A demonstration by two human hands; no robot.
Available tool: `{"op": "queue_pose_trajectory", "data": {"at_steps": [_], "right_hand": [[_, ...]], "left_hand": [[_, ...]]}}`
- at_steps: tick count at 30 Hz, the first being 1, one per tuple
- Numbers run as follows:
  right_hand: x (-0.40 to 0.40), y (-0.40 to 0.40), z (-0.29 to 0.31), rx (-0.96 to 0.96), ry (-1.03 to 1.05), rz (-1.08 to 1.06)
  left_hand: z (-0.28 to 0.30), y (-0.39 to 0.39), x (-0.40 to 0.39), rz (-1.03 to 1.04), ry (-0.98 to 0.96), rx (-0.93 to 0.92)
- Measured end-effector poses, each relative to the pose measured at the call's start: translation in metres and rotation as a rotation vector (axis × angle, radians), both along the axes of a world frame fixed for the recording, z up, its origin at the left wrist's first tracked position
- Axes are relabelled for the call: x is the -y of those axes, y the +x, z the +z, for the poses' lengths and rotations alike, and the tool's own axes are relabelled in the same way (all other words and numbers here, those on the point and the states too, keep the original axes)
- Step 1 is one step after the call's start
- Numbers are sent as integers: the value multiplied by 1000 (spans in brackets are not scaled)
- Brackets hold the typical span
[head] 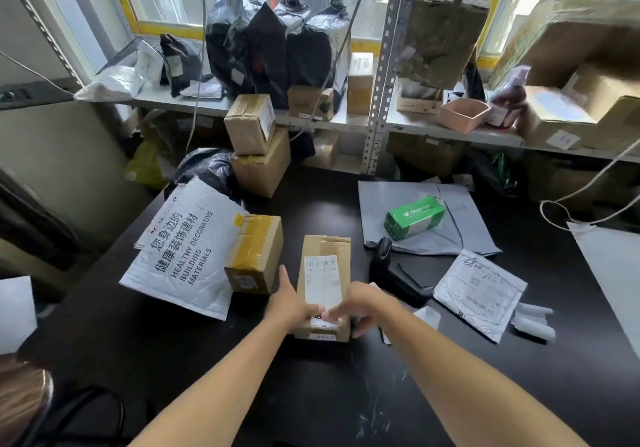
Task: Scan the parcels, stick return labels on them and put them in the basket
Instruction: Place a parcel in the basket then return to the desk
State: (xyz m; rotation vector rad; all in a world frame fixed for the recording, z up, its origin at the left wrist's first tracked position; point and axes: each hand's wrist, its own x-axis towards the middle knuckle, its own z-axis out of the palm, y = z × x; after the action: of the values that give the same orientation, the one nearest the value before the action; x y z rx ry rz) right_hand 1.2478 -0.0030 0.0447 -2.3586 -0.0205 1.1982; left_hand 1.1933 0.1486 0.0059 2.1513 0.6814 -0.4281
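Head view, read from the left: I see a white padded mailer [180, 252] printed with "HEALTHY BUILDING MATERIALS" lying flat on the dark worktop [311, 387], and a taped carton [254, 252] resting partly on its right edge. Just right of that carton lies the parcel in hand, a narrow brown box [323, 284], its long axis running away from me toward the shelves. A white label [322, 282] runs lengthwise along its top.

My left hand [289, 303] lies along the box's left side, fingers straight and pressing at the label's near end. My right hand [363, 304] comes in from the right, fingertips meeting the left at that same near edge; both are flat, gripping nothing I can make out. I judge the label is being smoothed down, so the next stroke should run along the long axis, away from me.

Right of the box lies a black scanner [394, 273], closer to my right hand. Beyond it are a green carton [414, 216] on grey bags and a grey mailer [479, 292].

Motion blur hides the fingertips and the label's print. No basket is identifiable.
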Motion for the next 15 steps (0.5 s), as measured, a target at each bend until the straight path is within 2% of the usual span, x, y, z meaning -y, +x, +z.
{"op": "queue_pose_trajectory", "data": {"at_steps": [3,8,15], "right_hand": [[2,-9,-4,-18,134,-103],[9,-25,2,62,146,-173],[38,-62,36,265,165,-311]], "left_hand": [[3,-1,-4,-96,-127,68],[19,-15,-10,-148,-347,55],[58,-18,4,-327,-363,214]]}}
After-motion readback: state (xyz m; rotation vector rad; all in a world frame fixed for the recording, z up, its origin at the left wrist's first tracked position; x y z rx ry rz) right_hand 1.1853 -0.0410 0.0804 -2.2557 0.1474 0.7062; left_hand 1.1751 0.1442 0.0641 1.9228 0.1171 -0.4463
